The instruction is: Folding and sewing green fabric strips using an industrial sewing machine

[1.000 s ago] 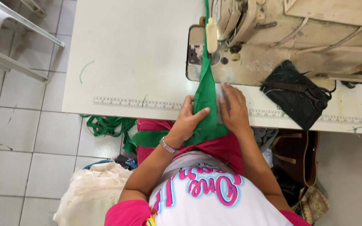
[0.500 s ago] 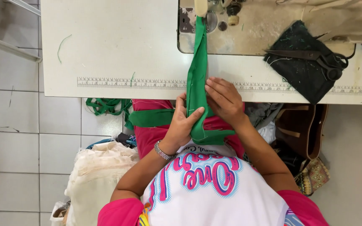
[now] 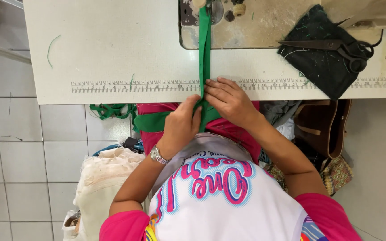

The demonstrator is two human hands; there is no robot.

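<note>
Green strip (image 3: pixel 205 49) ran in a straight, narrow, folded band from under the sewing machine (image 3: pixel 264 22) at the top edge, down across the white table (image 3: pixel 112 49), over the printed ruler (image 3: pixel 135 85) along its front edge, and off into the person's lap. Both hands met on it right at that edge. Left hand (image 3: pixel 182 127) lay just below the table, fingers curled closed around the strip where it widened. Right hand (image 3: pixel 228 100) rested on the table edge and the ruler, fingertips (image 3: pixel 211 85) pressed flat on the strip, thumb side pinching it against the left hand; the two hands touched. A watch (image 3: pixel 158 155) sat on the left wrist. Scissors (image 3: pixel 331 47) lay on a dark cloth (image 3: pixel 322 67) to the right, well apart from the hands. More green fabric (image 3: pixel 112 110) hung below the table at left, above a cream bundle (image 3: pixel 108 178) on the tiled floor (image 3: pixel 18 169).
</note>
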